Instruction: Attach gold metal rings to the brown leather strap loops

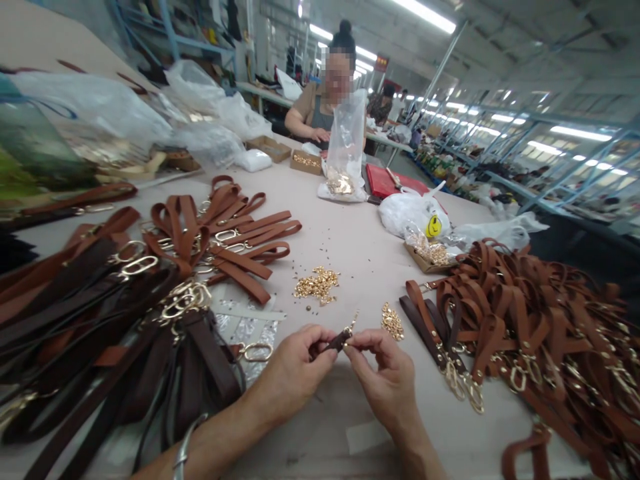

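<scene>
My left hand (pixel 305 360) pinches a dark brown leather strap (pixel 336 341) between thumb and fingers. At the strap's far end a gold metal clasp (pixel 353 325) sticks up. Thumb and forefinger of my right hand (pixel 383 370) are closed at the strap's near edge, on what looks like a small gold stud (pixel 346 345); the fingertips partly hide it. Just beyond the hands lies a loose heap of gold studs (pixel 317 285). A smaller pile of gold pieces (pixel 392 321) sits to the right of it, close to my right hand.
Dark and tan leather straps (pixel 165 333) with gold buckles cover the left side. A high pile of tan straps (pixel 515 313) fills the right. Farther back stand a clear plastic bag (pixel 345 147), a small box (pixel 306 162) of gold pieces and a red folder (pixel 387 181). A person (pixel 320 120) sits opposite.
</scene>
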Tool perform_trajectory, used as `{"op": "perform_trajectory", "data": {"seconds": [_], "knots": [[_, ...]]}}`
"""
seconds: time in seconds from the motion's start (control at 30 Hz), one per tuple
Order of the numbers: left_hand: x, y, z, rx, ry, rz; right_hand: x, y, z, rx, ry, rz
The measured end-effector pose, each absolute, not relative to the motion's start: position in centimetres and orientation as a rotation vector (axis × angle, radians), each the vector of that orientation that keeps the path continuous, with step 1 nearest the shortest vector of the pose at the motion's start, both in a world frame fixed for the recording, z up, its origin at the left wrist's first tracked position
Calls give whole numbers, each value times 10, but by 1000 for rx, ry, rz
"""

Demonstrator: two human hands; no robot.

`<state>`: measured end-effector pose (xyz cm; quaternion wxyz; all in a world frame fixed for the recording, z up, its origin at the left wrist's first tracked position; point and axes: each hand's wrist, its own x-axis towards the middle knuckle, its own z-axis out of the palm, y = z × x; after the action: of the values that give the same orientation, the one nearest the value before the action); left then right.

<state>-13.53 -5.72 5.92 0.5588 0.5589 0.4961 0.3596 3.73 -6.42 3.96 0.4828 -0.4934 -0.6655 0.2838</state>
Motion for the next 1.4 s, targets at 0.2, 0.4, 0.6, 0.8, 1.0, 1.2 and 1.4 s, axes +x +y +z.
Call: {"op": "perform_trajectory", "data": {"seconds": [0.2, 0.4, 0.6, 0.8, 1.0, 1.2, 1.4], "knots": [[-135, -60, 54, 1475, 1222, 944, 36, -65, 45, -1116, -1832, 443], [-134, -62, 54, 1563, 1246, 961, 26, -69, 54, -1104, -1881, 321], [-135, -60, 48, 1647, 1241, 959, 22, -69, 47, -1276, -1516, 676], [-124, -62, 57, 1581, 1235, 969, 22, -67, 46, -1242, -1174, 992], [-108, -62, 66, 1111, 1186, 912, 85, -59, 46, -1477, -1301, 692], [-101, -65, 45, 826, 1157, 924, 180, -50, 38, -2253, -1543, -229], [-86, -68, 50, 712, 1196, 986, 194, -45, 30, -2287, -1514, -135]]}}
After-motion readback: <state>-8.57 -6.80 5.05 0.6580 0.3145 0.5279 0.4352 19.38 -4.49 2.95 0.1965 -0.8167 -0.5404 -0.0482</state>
